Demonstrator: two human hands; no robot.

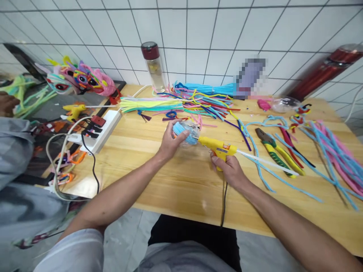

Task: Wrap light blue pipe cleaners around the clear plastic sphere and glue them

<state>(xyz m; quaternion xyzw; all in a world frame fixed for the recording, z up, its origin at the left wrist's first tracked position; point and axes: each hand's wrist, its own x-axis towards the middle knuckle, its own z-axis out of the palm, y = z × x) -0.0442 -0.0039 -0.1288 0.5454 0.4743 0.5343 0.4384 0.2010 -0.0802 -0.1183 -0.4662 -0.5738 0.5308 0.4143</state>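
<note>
A clear ball partly covered in light-blue fuzzy strips [189,136] is gripped in the left hand [170,142], above the wooden table [159,177]. A yellow glue gun [217,146] is clasped by its handle in the right hand [229,166], its nozzle pointed at the ball. Just beyond the ball, the tabletop is crowded by a loose heap of coloured pipe cleaners [204,104]. A bottle [154,68] is stood behind them. To the right, pliers [276,153] are laid near loose blue stems [259,166]; to the left, a white power strip [103,132] is crossed by cords.
</note>
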